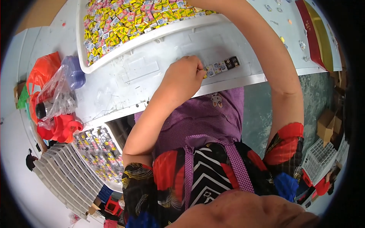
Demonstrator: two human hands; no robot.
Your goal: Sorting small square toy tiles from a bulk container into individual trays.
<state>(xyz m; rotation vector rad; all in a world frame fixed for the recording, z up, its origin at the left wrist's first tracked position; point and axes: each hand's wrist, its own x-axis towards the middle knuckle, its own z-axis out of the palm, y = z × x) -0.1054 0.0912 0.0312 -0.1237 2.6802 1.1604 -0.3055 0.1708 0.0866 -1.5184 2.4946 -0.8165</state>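
I see my left hand pinched shut at the near end of a short row of small tiles just beyond its fingertips; a nudge could scatter them; my right hand's grip I cannot tell, being out of sight past the white tray.

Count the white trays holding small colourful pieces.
2. One white tray sits at the top of the table, piled with pink and yellow pieces. A second tray sits lower left, under the table edge, holding darker pieces. More may be out of view.

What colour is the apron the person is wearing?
Purple with a fine check, seen in the head view: apron.
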